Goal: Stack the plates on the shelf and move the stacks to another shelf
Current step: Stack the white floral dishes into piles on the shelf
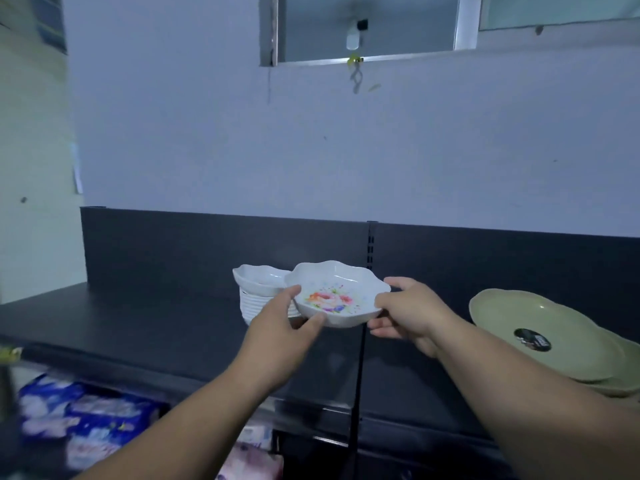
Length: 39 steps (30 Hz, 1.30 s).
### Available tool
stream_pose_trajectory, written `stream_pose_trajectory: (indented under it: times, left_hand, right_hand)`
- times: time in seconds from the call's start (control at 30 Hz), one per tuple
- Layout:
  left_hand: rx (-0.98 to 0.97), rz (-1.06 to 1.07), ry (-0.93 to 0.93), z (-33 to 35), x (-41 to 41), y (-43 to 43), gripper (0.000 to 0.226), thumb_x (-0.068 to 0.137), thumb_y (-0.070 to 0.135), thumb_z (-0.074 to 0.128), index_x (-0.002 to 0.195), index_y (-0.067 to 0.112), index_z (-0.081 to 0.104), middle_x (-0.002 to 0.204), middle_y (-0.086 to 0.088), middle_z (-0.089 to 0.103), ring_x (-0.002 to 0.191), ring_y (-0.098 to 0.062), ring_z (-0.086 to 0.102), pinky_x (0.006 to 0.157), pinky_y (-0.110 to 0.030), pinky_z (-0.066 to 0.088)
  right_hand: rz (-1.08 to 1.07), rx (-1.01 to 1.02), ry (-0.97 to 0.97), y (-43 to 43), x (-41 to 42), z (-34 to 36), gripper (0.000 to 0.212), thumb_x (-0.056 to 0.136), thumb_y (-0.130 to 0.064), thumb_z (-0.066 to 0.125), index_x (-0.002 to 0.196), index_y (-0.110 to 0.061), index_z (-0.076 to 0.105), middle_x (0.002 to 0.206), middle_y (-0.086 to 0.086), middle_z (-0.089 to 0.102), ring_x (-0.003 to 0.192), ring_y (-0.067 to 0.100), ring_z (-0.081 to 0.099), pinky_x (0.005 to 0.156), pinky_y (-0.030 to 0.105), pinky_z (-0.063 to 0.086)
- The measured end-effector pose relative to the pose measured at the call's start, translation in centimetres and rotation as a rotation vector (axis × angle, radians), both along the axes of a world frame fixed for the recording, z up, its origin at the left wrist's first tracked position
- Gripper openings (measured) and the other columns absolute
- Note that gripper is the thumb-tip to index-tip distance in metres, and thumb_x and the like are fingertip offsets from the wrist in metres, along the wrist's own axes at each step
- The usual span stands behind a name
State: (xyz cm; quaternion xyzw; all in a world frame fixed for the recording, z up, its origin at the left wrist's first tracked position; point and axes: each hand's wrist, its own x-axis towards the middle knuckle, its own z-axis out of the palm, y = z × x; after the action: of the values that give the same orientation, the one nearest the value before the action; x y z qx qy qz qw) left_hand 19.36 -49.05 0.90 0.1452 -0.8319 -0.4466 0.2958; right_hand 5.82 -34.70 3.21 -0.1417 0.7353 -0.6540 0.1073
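- Both hands, left (281, 318) and right (406, 311), grip a white scalloped floral plate (337, 294), just right of the white plate stack (261, 291).
- Risk: off-centre placement could topple the stack off the dark shelf (138, 327).

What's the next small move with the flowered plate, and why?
Probably carry the flowered plate a little left and lower it onto the white stack. Both the left hand and right hand grip its rim, it is held tilted above the dark shelf, and the stack stands just behind and left of it.
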Motion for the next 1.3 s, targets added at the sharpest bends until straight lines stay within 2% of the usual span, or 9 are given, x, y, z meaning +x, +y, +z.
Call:
stream_pose_trajectory:
  times: [0.17,0.3,0.43,0.67,0.87,0.93,1.07,1.17,1.3]
  left_hand:
    - [-0.065,0.071,0.010,-0.6,-1.3,-2.9,0.057,0.087,0.035,0.061,0.140,0.029,0.041,0.138,0.007,0.050,0.111,-0.005,0.053,0.088,-0.020,0.042]
    - [-0.130,0.142,0.050,-0.3,-3.0,-4.9,0.053,0.088,0.034,0.059,0.138,0.028,0.043,0.142,0.008,0.044,0.124,-0.010,0.048,0.102,-0.032,0.042]
    - [-0.130,0.226,0.115,0.0,-4.4,-6.6,0.045,0.091,0.030,0.055,0.135,0.027,0.046,0.140,0.004,0.046,0.126,-0.012,0.045,0.104,-0.032,0.039]
    - [-0.163,0.297,0.116,-0.5,-6.0,-10.4,0.046,0.092,0.028,0.054,0.136,0.024,0.045,0.144,0.005,0.040,0.128,-0.011,0.042,0.102,-0.029,0.036]
    - [-0.145,0.202,0.044,0.1,-7.5,-15.0,0.051,0.091,0.038,0.054,0.139,0.029,0.040,0.146,0.010,0.040,0.125,-0.010,0.043,0.095,-0.024,0.034]
    - [-0.123,0.141,0.016,0.5,-8.2,-16.4,0.051,0.090,0.042,0.054,0.139,0.033,0.040,0.139,0.012,0.047,0.112,-0.008,0.046,0.088,-0.024,0.035]
    - [-0.122,0.054,-0.030,1.1,-9.9,-19.4,0.056,0.090,0.048,0.051,0.141,0.031,0.036,0.140,0.010,0.048,0.123,-0.013,0.047,0.090,-0.026,0.038]
    - [-0.128,0.004,-0.087,0.8,-11.2,-21.2,0.063,0.089,0.055,0.047,0.143,0.026,0.035,0.142,0.009,0.046,0.126,-0.015,0.047,0.097,-0.030,0.040]
    - [-0.145,-0.037,-0.103,-0.3,-12.1,-22.2,0.053,0.089,0.054,0.046,0.131,0.021,0.047,0.130,0.007,0.056,0.115,-0.015,0.053,0.091,-0.028,0.041]
  right_hand:
    - [0.047,0.002,-0.021,-3.2,-2.3,0.1,0.054,0.088,0.001,0.048,0.140,-0.014,0.041,0.097,0.021,0.067,0.054,0.021,0.066,0.055,0.032,0.060]
    - [0.075,-0.026,-0.017,-5.3,-4.3,0.7,0.057,0.089,0.002,0.048,0.143,-0.013,0.038,0.092,0.018,0.066,0.053,0.021,0.065,0.055,0.033,0.060]
    - [0.090,-0.073,-0.033,-6.9,-6.4,1.4,0.059,0.090,0.001,0.048,0.146,-0.013,0.034,0.106,0.017,0.063,0.058,0.021,0.066,0.053,0.031,0.061]
    - [0.087,-0.085,-0.071,-10.4,-8.6,1.3,0.055,0.091,-0.001,0.049,0.144,-0.010,0.038,0.100,0.017,0.062,0.051,0.018,0.066,0.048,0.028,0.058]
    - [0.083,-0.071,-0.091,-14.3,-9.2,1.0,0.049,0.091,-0.003,0.050,0.139,-0.009,0.044,0.093,0.015,0.063,0.048,0.016,0.066,0.046,0.027,0.057]
    - [0.082,-0.055,-0.095,-15.5,-9.3,1.0,0.046,0.090,-0.003,0.050,0.136,-0.008,0.046,0.094,0.016,0.064,0.048,0.017,0.067,0.048,0.027,0.057]
    - [0.090,0.041,-0.096,-17.4,-8.8,1.2,0.022,0.092,-0.006,0.049,0.108,0.004,0.059,0.083,0.016,0.066,0.054,0.017,0.068,0.055,0.028,0.061]
    - [0.074,0.145,-0.105,-18.3,-8.1,1.1,0.019,0.094,-0.012,0.048,0.088,0.003,0.059,0.069,0.017,0.065,0.047,0.015,0.066,0.051,0.024,0.059]
    - [0.039,0.223,-0.103,-19.1,-7.7,0.8,0.019,0.093,-0.014,0.048,0.088,0.002,0.058,0.066,0.017,0.065,0.044,0.015,0.064,0.046,0.023,0.057]
